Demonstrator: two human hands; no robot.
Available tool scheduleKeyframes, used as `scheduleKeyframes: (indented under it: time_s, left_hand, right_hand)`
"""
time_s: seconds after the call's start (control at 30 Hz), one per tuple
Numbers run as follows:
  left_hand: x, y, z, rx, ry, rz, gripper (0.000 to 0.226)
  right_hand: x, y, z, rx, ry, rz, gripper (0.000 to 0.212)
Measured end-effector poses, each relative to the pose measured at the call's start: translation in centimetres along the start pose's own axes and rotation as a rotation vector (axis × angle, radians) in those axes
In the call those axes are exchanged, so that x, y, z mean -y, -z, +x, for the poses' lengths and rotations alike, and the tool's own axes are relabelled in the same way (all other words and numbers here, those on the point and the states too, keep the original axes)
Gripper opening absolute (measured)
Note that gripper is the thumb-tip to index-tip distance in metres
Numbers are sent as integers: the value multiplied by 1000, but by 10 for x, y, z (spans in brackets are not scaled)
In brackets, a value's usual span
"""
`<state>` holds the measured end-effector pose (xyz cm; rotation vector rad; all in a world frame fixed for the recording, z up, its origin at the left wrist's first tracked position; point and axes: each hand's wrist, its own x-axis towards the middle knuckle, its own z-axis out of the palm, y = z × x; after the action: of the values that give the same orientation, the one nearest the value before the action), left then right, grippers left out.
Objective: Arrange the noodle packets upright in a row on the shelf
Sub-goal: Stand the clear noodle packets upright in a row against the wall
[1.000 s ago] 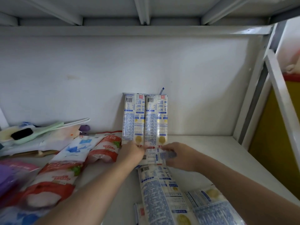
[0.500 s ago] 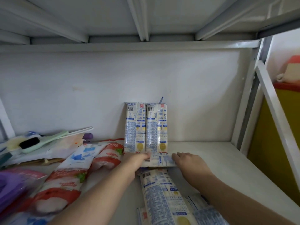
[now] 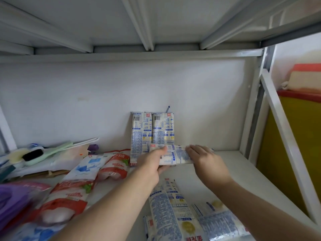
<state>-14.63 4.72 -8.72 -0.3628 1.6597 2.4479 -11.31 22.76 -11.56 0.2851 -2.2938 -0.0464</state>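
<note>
Since half a second ago you have lifted the noodle packet (image 3: 173, 154) off the shelf board (image 3: 231, 171); it lay flat at the foot of the standing pair then, and now it hangs crosswise in the air just in front of their lower ends. Your left hand (image 3: 152, 161) is wrapped around its left end, thumb on top and fingers curled underneath, while your right hand (image 3: 205, 158) covers its right end with the fingers (image 3: 194, 150) bent over the top edge, so both hands are clasped on that one packet. Directly behind it, two upright noodle packets (image 3: 152, 130) stand side by side against the white back wall (image 3: 86, 101), touching each other, barcodes at the top. Nearer to you than the held packet, between your forearms, a flat noodle packet (image 3: 166, 209) lies lengthwise on the board, and just right of that one lies another flat packet (image 3: 220, 221), partly under your right forearm; a further packet edge shows at the bottom of the view, too cut off to describe. Left of the held packet, red and white bags (image 3: 111, 167) lie on their sides in a loose heap running toward you, with blue and white ones among them. Farther left, a pale green brush with a black pad (image 3: 34, 154) rests on a pile of papers. Right of the held packet, the board is bounded by the white shelf frame (image 3: 248, 119), and beyond that you see a yellow panel (image 3: 295, 153).
</note>
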Motion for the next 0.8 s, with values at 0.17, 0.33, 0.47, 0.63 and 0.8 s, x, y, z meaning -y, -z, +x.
scheduleKeyframes:
  time_s: [0.17,0.33,0.47,0.63,0.8]
  left_hand:
    - [-3,-3,-2,-80,-208,-9,36]
    - [-14,-4,-12,-67,-312,-148,32]
    - [-18,-11,-27,71,-331,-204,40]
    - [-9,-13,-45,249,-333,-75,41]
    - [-5,1,-42,277,-315,299,48]
  right_hand:
    - [2,7,-1,75,-36,179,45]
    - [28,31,-21,217,-273,563,49]
    - [37,37,-3,340,-1034,1494,54]
    - [39,31,19,-73,-1155,2045,38]
    - [21,44,12,-132,-1016,1901,30]
